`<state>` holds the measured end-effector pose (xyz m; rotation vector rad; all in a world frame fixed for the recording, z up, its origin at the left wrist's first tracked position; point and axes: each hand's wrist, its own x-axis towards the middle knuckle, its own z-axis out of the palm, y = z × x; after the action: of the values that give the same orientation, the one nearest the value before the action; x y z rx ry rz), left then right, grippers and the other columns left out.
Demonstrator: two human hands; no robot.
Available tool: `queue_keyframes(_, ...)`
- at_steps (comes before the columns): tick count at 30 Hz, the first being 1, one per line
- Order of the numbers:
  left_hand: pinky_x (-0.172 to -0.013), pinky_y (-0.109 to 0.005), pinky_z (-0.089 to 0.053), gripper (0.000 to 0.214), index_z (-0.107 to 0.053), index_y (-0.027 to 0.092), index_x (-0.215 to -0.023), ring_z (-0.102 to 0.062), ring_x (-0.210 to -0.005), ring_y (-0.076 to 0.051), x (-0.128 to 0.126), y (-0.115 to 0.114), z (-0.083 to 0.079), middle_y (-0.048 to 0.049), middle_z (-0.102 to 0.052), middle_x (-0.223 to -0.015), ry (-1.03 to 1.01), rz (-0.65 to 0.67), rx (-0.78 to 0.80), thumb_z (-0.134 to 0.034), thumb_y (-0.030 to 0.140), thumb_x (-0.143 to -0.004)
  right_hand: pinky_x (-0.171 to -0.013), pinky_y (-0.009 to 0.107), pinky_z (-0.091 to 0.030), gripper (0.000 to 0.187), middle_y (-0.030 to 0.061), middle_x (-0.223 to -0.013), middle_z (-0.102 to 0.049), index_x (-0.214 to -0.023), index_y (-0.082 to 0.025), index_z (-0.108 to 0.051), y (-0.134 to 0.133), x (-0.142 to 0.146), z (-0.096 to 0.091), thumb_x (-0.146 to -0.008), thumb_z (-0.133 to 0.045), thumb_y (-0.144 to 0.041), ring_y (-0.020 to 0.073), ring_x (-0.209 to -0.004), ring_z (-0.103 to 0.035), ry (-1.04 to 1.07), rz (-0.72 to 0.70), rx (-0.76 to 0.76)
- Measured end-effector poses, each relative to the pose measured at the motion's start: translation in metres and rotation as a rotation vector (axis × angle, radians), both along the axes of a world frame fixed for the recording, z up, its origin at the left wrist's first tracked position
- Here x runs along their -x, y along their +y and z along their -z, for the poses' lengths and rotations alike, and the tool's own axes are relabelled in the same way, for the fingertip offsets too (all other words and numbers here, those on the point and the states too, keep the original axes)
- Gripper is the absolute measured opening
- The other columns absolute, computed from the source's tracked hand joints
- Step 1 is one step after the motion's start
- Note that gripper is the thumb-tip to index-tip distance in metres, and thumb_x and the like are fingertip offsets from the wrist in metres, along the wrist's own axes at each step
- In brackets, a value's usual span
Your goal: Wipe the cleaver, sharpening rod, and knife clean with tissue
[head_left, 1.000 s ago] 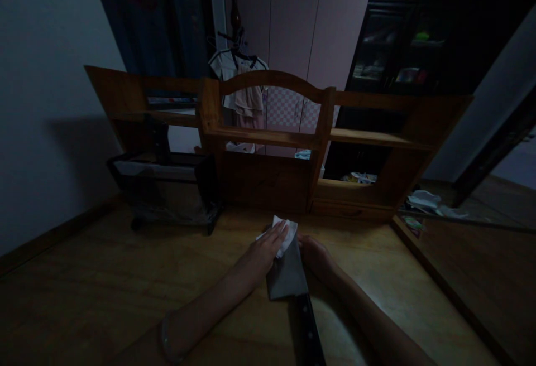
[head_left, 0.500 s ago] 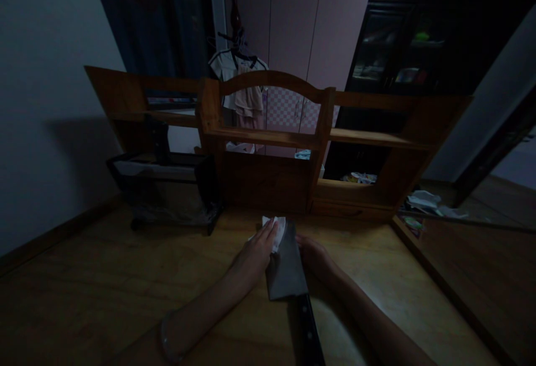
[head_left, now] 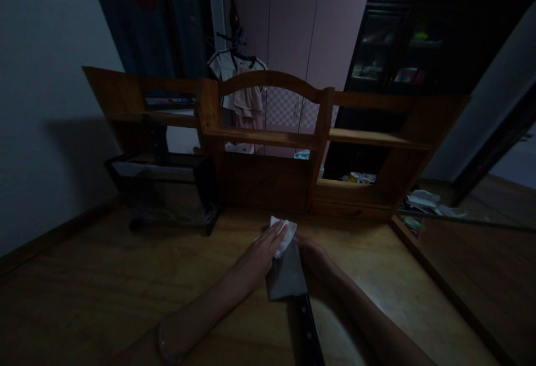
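A cleaver [head_left: 287,277] lies over the table with its broad blade pointing away from me and its black riveted handle towards me. My left hand [head_left: 268,243] presses a white tissue [head_left: 288,237] against the far part of the blade, fingers stretched over it. On the other side, my right hand [head_left: 314,254] grips the blade's right edge near the far end; its fingertips are partly hidden. Neither hand touches the handle.
The wooden tabletop [head_left: 201,299] runs under both arms. A dark knife rack [head_left: 163,187], with a black handle sticking up, stands at the left. Behind is a wooden shelf unit [head_left: 263,182]. A raised wooden edge [head_left: 439,282] borders the right side.
My left hand and the tissue have shifted slightly right across the far end of the blade. My right hand and the cleaver stay nearly in place.
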<state>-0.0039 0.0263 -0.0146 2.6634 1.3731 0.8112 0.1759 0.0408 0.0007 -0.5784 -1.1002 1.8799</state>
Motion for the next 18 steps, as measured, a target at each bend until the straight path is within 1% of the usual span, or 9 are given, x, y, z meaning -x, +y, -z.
queue_keyframes(3, -0.116, -0.037, -0.025, 0.093, -0.015, 0.024, -0.149, -0.015, -0.142, -0.014, 0.0003, 0.0007, 0.0014, -0.0020, -0.017, -0.156, 0.009, -0.014, 0.003, -0.029, -0.014, -0.064, -0.083, 0.036, -0.043, 0.027, 0.0081, -0.095, -0.069, -0.101, -0.015, -0.066, 0.0000, 0.0002, 0.0000, -0.078, -0.063, -0.029, 0.0225, -0.082, -0.064, -0.010, -0.014, 0.010)
queue_keyframes(6, -0.116, -0.037, -0.025, 0.094, -0.016, 0.022, -0.149, -0.014, -0.142, -0.015, 0.0013, 0.0014, 0.0018, -0.0030, -0.017, -0.156, 0.015, -0.033, 0.017, -0.029, -0.014, -0.063, -0.081, 0.036, -0.044, 0.029, 0.0087, -0.093, -0.070, -0.102, -0.014, -0.065, -0.0006, 0.0002, -0.0005, -0.077, -0.064, -0.030, 0.0229, -0.080, -0.064, -0.029, -0.023, 0.023)
queue_keyframes(12, -0.115, -0.037, -0.027, 0.089, -0.017, 0.023, -0.148, -0.017, -0.141, -0.015, 0.0053, 0.0049, 0.0070, -0.0028, -0.019, -0.155, 0.015, -0.068, 0.014, -0.028, -0.012, -0.068, -0.079, 0.034, -0.045, 0.024, 0.0079, -0.092, -0.069, -0.098, -0.015, -0.066, -0.0020, -0.0001, -0.0029, -0.077, -0.064, -0.026, 0.0212, -0.078, -0.064, -0.021, -0.010, 0.022)
queue_keyframes(15, -0.115, -0.038, -0.027, 0.086, -0.018, 0.023, -0.148, -0.017, -0.141, -0.016, 0.0063, 0.0060, 0.0091, -0.0030, -0.019, -0.155, 0.015, -0.081, -0.006, -0.029, -0.011, -0.070, -0.077, 0.034, -0.045, 0.025, 0.0073, -0.093, -0.069, -0.099, -0.015, -0.066, -0.0012, -0.0010, -0.0007, -0.077, -0.064, -0.026, 0.0208, -0.077, -0.063, -0.033, -0.002, 0.028)
queue_keyframes(18, -0.114, -0.038, -0.028, 0.085, -0.021, 0.022, -0.148, -0.018, -0.141, -0.016, 0.0063, 0.0067, 0.0102, -0.0028, -0.021, -0.155, 0.021, -0.095, -0.006, -0.028, -0.011, -0.069, -0.078, 0.033, -0.045, 0.024, 0.0075, -0.094, -0.069, -0.099, -0.015, -0.066, 0.0001, -0.0019, 0.0029, -0.078, -0.063, -0.026, 0.0208, -0.080, -0.063, -0.038, -0.007, 0.022)
